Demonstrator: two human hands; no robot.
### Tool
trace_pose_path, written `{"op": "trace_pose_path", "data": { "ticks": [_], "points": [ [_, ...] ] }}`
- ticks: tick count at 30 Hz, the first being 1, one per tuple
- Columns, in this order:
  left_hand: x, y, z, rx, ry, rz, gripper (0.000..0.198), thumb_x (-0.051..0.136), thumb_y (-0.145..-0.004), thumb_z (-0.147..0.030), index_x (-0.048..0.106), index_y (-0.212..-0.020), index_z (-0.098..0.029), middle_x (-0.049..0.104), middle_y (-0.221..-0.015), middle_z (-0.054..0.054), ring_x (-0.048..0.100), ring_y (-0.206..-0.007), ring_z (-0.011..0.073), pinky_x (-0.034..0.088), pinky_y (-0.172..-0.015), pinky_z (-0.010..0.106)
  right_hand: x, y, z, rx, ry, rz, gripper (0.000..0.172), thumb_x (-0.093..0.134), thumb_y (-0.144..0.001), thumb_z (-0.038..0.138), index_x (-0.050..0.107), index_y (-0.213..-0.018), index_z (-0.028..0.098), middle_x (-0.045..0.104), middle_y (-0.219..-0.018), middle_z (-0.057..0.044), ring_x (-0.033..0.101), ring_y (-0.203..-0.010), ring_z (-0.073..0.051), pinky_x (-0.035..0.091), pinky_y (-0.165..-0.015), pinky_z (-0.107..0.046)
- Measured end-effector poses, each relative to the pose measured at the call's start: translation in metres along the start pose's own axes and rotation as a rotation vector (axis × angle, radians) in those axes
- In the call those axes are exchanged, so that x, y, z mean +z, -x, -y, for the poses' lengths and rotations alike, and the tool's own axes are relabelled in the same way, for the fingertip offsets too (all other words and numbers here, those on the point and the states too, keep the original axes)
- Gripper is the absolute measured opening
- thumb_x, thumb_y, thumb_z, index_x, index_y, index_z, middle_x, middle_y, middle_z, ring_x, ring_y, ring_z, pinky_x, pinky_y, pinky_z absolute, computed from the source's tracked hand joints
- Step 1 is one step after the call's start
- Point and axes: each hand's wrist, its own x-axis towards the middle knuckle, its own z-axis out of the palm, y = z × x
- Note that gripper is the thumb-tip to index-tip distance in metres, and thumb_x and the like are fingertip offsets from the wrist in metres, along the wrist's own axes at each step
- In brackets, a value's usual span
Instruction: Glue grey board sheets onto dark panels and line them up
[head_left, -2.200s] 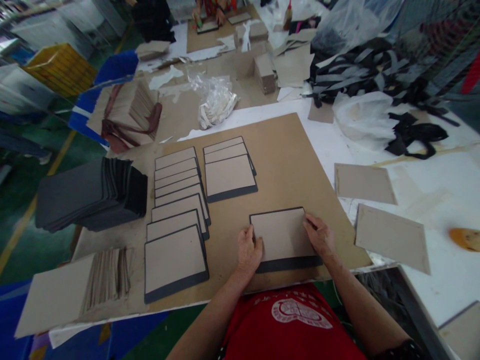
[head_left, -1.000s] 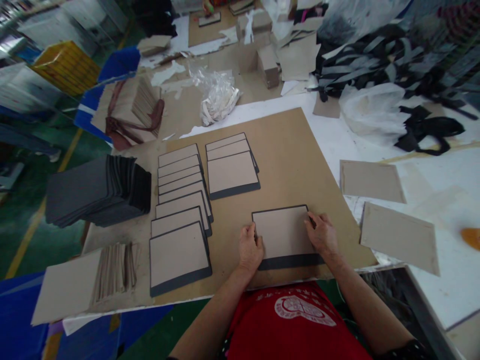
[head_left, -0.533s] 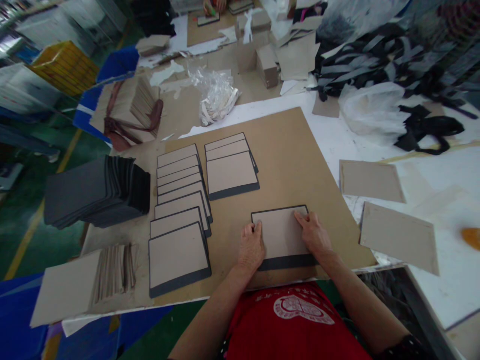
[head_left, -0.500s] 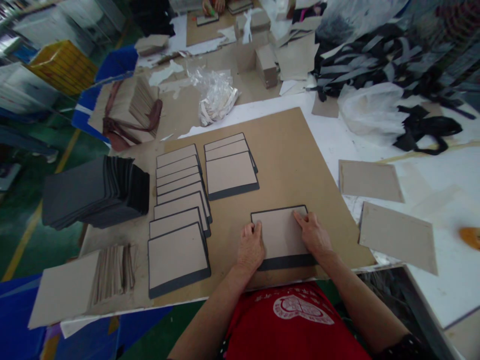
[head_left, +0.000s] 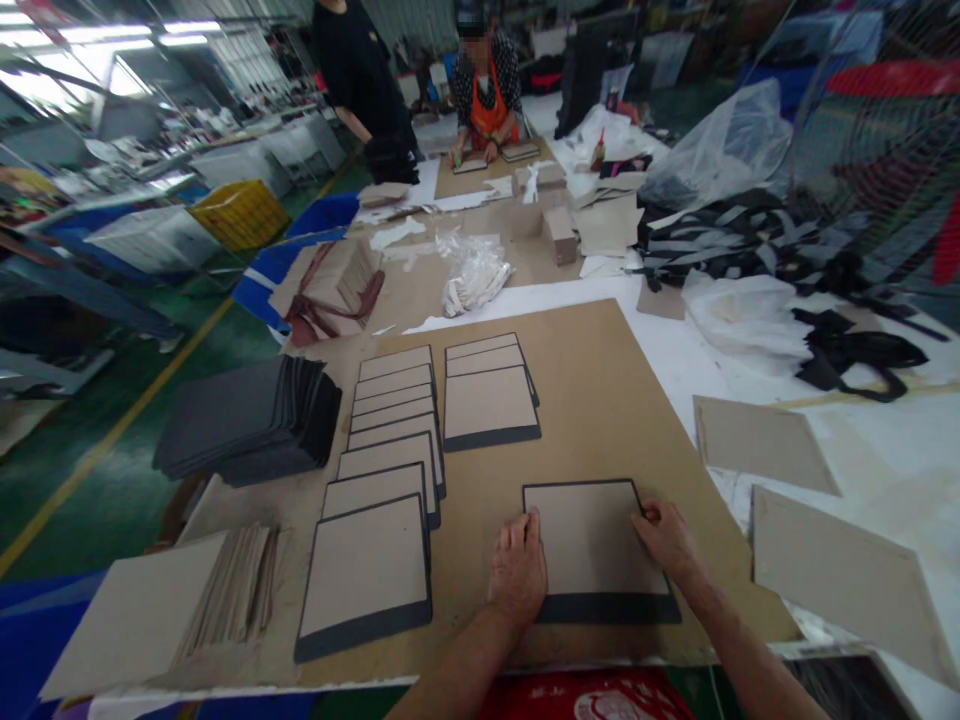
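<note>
A grey card panel with a dark border (head_left: 589,545) lies flat on the brown board (head_left: 600,400) in front of me. My left hand (head_left: 517,572) rests on its left edge, fingers together and bent down over the rim. My right hand (head_left: 667,543) presses its right edge with curled fingers. Left of it runs an overlapping row of the same panels (head_left: 382,480), and a shorter row (head_left: 489,392) lies farther back.
A stack of dark grey sheets (head_left: 247,420) and a stack of bare cards (head_left: 172,610) sit at the left. Loose grey cards (head_left: 761,445) lie on the white table at right, with black straps (head_left: 750,240) and plastic bags behind. Two people (head_left: 487,85) stand at the far table.
The view has tilted up, so the far table and the two people now show. My right hand slid from the panel's face back to its right edge. The panel stays put.
</note>
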Motion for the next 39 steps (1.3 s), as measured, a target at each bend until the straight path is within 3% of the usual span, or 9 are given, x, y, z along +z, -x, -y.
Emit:
{"op": "trace_pose_path", "data": {
  "ticks": [6, 10, 14, 17, 23, 30, 35, 37, 39],
  "points": [
    [-0.002, 0.001, 0.0, 0.01, -0.048, -0.056, 0.054, 0.046, -0.092, -0.016, 0.042, -0.145, -0.023, 0.058, -0.13, 0.009, 0.054, -0.113, 0.0238, 0.047, -0.1, 0.041, -0.014, -0.006, 0.022, 0.163, -0.06, 0.044, 0.032, 0.062, -0.058, 0.044, 0.059, -0.081, 0.021, 0.067, -0.084, -0.008, 0.064, -0.086, -0.028, 0.05, -0.082, -0.039],
    [-0.006, 0.001, -0.001, 0.0, 0.005, -0.042, 0.055, 0.045, -0.09, -0.014, 0.044, -0.144, -0.022, 0.059, -0.13, 0.009, 0.056, -0.113, 0.0247, 0.048, -0.101, 0.044, -0.022, 0.003, 0.032, 0.19, -0.341, 0.091, 0.042, 0.07, -0.056, 0.05, 0.06, -0.085, 0.02, 0.07, -0.082, -0.007, 0.066, -0.083, -0.028, 0.052, -0.078, -0.04],
    [-0.009, 0.005, 0.004, -0.04, 0.2, -0.034, 0.053, 0.041, -0.091, -0.011, 0.047, -0.142, -0.022, 0.058, -0.134, 0.01, 0.053, -0.123, 0.0248, 0.045, -0.109, 0.045, -0.031, 0.014, 0.049, 0.175, -0.701, 0.267, 0.049, 0.077, -0.059, 0.049, 0.064, -0.096, 0.018, 0.073, -0.09, -0.007, 0.068, -0.084, -0.027, 0.054, -0.075, -0.038],
    [-0.015, 0.015, 0.014, -0.141, 0.442, -0.139, 0.049, 0.038, -0.095, -0.019, 0.045, -0.143, -0.021, 0.05, -0.141, 0.013, 0.046, -0.134, 0.023, 0.04, -0.114, 0.042, -0.032, 0.005, 0.077, 0.169, -0.856, 0.271, 0.048, 0.082, -0.059, 0.045, 0.066, -0.096, 0.02, 0.074, -0.089, -0.005, 0.068, -0.081, -0.025, 0.055, -0.072, -0.036],
    [-0.032, 0.039, 0.043, -0.496, 0.778, -0.355, 0.054, 0.038, -0.097, -0.033, 0.033, -0.148, -0.019, 0.032, -0.152, 0.017, 0.039, -0.142, 0.0255, 0.043, -0.112, 0.042, 0.025, -0.064, 0.172, 0.001, -0.868, 0.133, 0.049, 0.081, -0.051, 0.044, 0.064, -0.089, 0.019, 0.072, -0.083, -0.005, 0.066, -0.073, -0.021, 0.054, -0.068, -0.035],
    [-0.026, 0.053, 0.078, -0.368, 0.923, -0.256, 0.048, 0.045, -0.094, -0.034, 0.045, -0.14, -0.018, 0.047, -0.138, 0.02, 0.062, -0.116, 0.024, 0.059, -0.09, 0.037, 0.111, -0.12, 0.228, -0.04, -0.628, 0.028, 0.035, 0.068, -0.055, 0.036, 0.064, -0.085, 0.017, 0.071, -0.081, -0.005, 0.063, -0.074, -0.02, 0.051, -0.069, -0.032],
    [-0.022, 0.065, 0.071, -0.293, 0.93, -0.347, 0.044, 0.041, -0.094, -0.024, 0.045, -0.137, -0.019, 0.052, -0.128, 0.019, 0.067, -0.091, 0.0177, 0.06, -0.07, 0.031, 0.114, -0.124, 0.247, -0.029, -0.387, 0.013, 0.036, 0.063, -0.061, 0.034, 0.067, -0.091, 0.016, 0.071, -0.089, -0.01, 0.064, -0.087, -0.025, 0.051, -0.077, -0.036],
    [-0.035, 0.063, 0.075, -0.199, 0.857, -0.406, 0.045, 0.04, -0.093, -0.02, 0.046, -0.138, -0.02, 0.056, -0.124, 0.017, 0.067, -0.086, 0.0159, 0.06, -0.066, 0.028, 0.106, -0.117, 0.249, -0.054, -0.307, 0.014, 0.044, 0.062, -0.062, 0.037, 0.068, -0.1, 0.014, 0.07, -0.101, -0.017, 0.061, -0.103, -0.033, 0.048, -0.087, -0.044],
    [-0.058, 0.049, 0.099, -0.109, 0.711, -0.488, 0.044, 0.044, -0.092, -0.02, 0.048, -0.136, -0.022, 0.059, -0.121, 0.017, 0.067, -0.093, 0.018, 0.061, -0.072, 0.031, 0.101, -0.109, 0.236, -0.093, -0.226, -0.043, 0.062, 0.06, -0.067, 0.042, 0.063, -0.119, 0.009, 0.058, -0.127, -0.025, 0.043, -0.128, -0.042, 0.036, -0.103, -0.055]
  ]
}}
